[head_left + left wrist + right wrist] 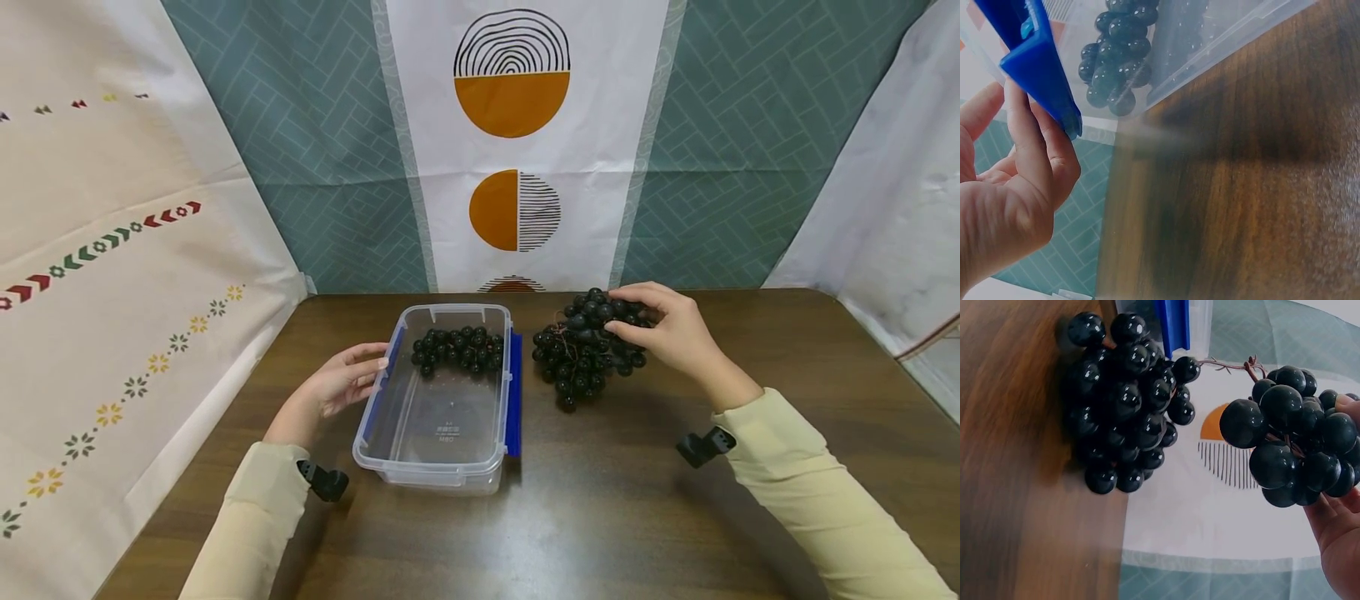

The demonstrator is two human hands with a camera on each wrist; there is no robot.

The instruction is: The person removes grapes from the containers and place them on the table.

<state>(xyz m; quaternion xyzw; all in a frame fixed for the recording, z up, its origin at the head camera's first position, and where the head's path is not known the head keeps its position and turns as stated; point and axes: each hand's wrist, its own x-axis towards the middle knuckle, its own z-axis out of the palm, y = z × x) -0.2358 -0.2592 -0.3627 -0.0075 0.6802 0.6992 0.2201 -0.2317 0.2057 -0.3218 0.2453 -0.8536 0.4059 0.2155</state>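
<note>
A clear plastic container (442,408) with blue side latches stands on the table, a bunch of black grapes (461,350) inside at its far end. My left hand (348,379) touches the container's left side, its fingers against the blue latch (1038,69) in the left wrist view. To the right of the container, my right hand (667,325) pinches a bunch of black grapes (1297,434) between thumb and fingers; a thin brown stem sticks out of it. Another bunch of black grapes (1119,406) lies on the table beside and below the held one.
The brown wooden table (600,517) runs up to a green and white patterned cloth (337,150) at the back. A cream embroidered cloth (135,317) hangs on the left, and a white cloth (892,217) on the right.
</note>
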